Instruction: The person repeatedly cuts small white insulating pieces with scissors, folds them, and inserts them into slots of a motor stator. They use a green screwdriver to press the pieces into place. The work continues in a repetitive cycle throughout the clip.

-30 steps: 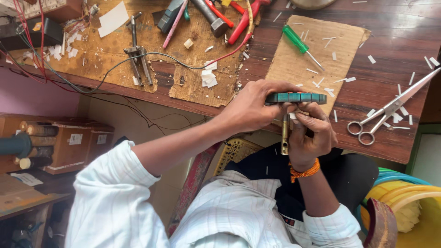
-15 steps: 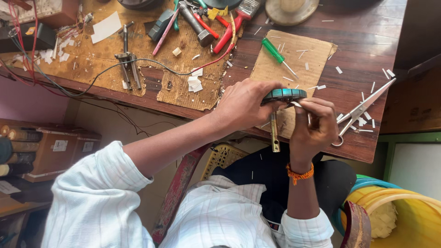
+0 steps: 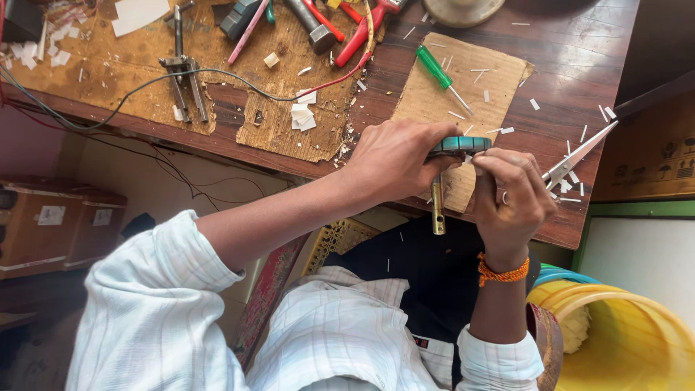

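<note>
Fingers of your left hand (image 3: 394, 161) curled closed around the teal tool (image 3: 457, 145) at the desk (image 3: 579, 65) edge; your right hand (image 3: 510, 199) pinched its brass stem (image 3: 437, 206).

The person wears a white shirt (image 3: 181, 318) with a faint check of thin pale lines. Both sleeves are rolled up: the left sleeve (image 3: 163, 271) is bunched into a thick cuff above the elbow, and the right sleeve (image 3: 499, 358) is folded back in a neat band partway along the forearm, leaving both forearms bare. A braided orange thread bracelet (image 3: 503, 272) circles the right wrist. A narrow silver-coloured ring (image 3: 504, 197) sits on one finger of the right hand (image 3: 510, 203). The left hand (image 3: 394, 159) carries no jewellery. Dark trousers (image 3: 427, 282) cover the lap.
</note>
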`<act>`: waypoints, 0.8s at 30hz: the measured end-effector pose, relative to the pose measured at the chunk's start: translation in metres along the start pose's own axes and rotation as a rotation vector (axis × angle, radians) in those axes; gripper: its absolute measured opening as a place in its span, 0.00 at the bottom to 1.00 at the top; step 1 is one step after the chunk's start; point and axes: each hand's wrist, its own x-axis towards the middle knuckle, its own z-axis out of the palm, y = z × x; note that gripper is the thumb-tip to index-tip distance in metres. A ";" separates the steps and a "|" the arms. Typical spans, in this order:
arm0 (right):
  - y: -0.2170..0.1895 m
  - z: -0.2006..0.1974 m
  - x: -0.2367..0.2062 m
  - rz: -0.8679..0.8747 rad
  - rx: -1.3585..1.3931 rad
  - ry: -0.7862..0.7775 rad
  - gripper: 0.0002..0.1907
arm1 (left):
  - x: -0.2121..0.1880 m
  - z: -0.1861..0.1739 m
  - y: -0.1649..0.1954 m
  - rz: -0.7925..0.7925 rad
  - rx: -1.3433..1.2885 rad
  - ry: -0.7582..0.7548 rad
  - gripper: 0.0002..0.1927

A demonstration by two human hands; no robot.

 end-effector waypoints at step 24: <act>-0.004 -0.016 0.014 -0.041 -0.018 -0.134 0.10 | 0.003 0.011 -0.002 0.061 0.002 0.037 0.14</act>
